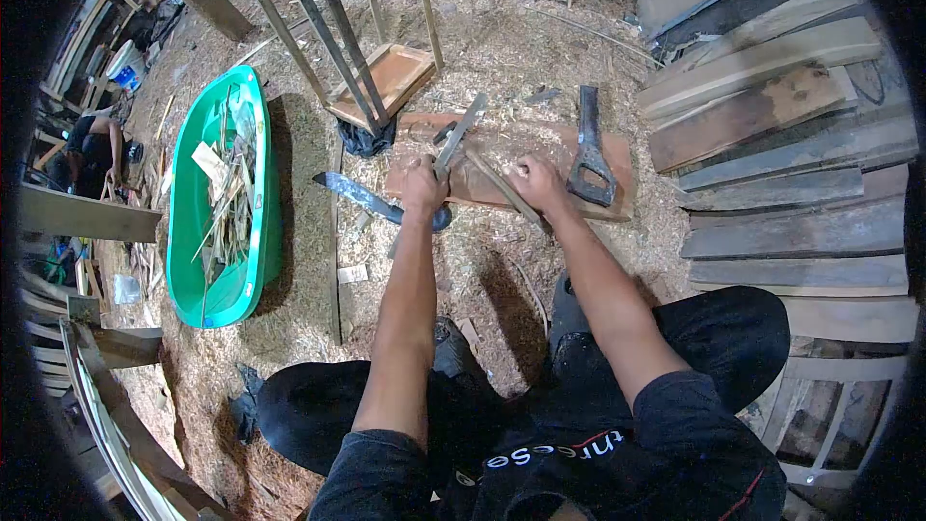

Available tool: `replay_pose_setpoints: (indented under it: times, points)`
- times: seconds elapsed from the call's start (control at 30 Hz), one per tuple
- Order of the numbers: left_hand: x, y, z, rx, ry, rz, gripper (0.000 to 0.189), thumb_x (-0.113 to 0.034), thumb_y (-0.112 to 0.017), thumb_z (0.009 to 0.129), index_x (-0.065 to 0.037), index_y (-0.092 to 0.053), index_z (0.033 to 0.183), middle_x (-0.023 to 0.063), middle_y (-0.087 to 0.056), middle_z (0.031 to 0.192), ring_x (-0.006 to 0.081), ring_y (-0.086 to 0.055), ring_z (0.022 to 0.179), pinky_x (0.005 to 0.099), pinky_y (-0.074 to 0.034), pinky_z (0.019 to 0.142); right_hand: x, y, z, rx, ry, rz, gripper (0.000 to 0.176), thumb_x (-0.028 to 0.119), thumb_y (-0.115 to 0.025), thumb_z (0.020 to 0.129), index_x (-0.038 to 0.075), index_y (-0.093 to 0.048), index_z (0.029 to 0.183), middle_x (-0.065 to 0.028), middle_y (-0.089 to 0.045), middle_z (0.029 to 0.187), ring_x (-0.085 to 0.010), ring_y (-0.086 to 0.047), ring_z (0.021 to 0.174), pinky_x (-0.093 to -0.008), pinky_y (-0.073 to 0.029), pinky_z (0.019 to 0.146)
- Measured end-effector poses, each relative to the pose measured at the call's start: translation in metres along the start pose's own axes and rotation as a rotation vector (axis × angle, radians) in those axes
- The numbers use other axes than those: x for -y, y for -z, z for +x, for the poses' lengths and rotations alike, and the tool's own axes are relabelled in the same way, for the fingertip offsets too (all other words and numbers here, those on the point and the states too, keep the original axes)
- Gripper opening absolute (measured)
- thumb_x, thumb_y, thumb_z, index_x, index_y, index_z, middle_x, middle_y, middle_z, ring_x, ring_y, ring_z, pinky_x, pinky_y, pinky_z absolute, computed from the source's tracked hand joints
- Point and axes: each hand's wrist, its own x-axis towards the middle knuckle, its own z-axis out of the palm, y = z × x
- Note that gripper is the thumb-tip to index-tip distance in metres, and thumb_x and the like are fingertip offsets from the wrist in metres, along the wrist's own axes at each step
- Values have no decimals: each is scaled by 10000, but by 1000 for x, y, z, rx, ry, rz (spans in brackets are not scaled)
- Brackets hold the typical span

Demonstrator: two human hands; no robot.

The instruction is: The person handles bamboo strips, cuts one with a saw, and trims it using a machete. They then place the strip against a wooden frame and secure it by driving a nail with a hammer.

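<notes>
A flat plank [605,148] lies on the shavings in front of me. My left hand [423,183] is closed around a pale flat strip [467,122] that slants up and right over the plank. My right hand [538,181] is closed beside a thin wooden stick [503,185]; whether its fingers grip the stick is unclear. A dark-handled saw [591,150] rests at the plank's right end. Left of my left hand lies a machete [359,195], its dark handle near my wrist. A small dark tool [445,132] sits beside the strip.
A green tub [258,222] holding wood scraps stands at the left. Beyond the plank is an upturned stool [394,72] with its legs up. Boards [772,183] are laid out along the right. A co-worker [95,150] is bent over at the far left.
</notes>
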Motion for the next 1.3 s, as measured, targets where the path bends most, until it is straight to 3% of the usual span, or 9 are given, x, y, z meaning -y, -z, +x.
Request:
replay_pose_setpoints:
  times: [0.3,0.53,0.63,0.77,0.9,1.03,1.07,1.2,1.3]
  points:
    - [-7,10,4,151,112,62,287,-219,-581,866,-10,-594,1061,286,-667,906,468,-646,872,549,-493,810,27,-28,5,166,-155,-74,367,262,-677,846,-10,-587,1075,-253,-611,1022,-453,-593,1022,-512,-489,866]
    - [31,-2,17,-169,159,-310,260,-215,-569,910,-20,-582,1081,308,-655,867,511,-625,829,578,-486,707,38,-35,9,-24,-56,-30,257,196,-677,850,0,-631,1009,-234,-642,960,-423,-637,941,-488,-523,781]
    - [41,14,17,-202,101,-387,277,-247,-559,952,-20,-586,1109,317,-652,883,503,-631,834,565,-488,690,51,-52,19,355,-69,315,282,256,-679,878,9,-693,1013,-223,-669,941,-350,-651,915,-434,-504,820]
    - [45,30,20,-23,135,-385,319,-303,-520,993,-12,-650,983,254,-666,884,459,-643,828,479,-495,693,61,-53,29,48,-35,362,212,211,-632,923,39,-724,1005,-197,-693,935,-292,-677,854,-392,-513,756]
    - [33,-6,38,179,122,-168,318,-336,-536,954,-73,-677,1063,270,-677,935,463,-647,918,533,-511,803,1,-26,31,-348,-81,20,310,289,-660,904,5,-648,1027,-228,-673,916,-390,-641,879,-448,-500,805]
    - [-15,-27,44,346,38,-37,486,-462,-472,936,-51,-678,1093,271,-685,1014,456,-657,963,536,-522,861,-8,39,-14,-310,-135,-355,390,342,-680,878,9,-606,1068,-202,-629,991,-403,-596,942,-498,-457,842]
    - [-21,-32,48,451,86,-35,525,-479,-472,918,-43,-666,1136,260,-684,1070,455,-621,1092,546,-477,969,-11,46,-25,-282,-140,-389,402,354,-682,873,13,-603,1071,-196,-615,1018,-397,-588,965,-505,-445,852]
    - [-26,-37,47,371,-41,-14,532,-440,-519,897,-67,-589,1270,225,-543,1370,390,-392,1384,634,-253,1129,-22,51,-45,-271,-241,-480,443,386,-687,835,18,-584,1059,-209,-578,1096,-383,-566,1028,-503,-415,918]
    - [-28,-40,42,200,58,115,543,-413,-545,892,-68,-535,1311,174,-472,1443,368,-380,1390,612,-252,1143,-38,48,-42,-275,-299,-519,403,373,-682,836,17,-607,1010,-220,-623,1013,-404,-590,989,-513,-435,899]
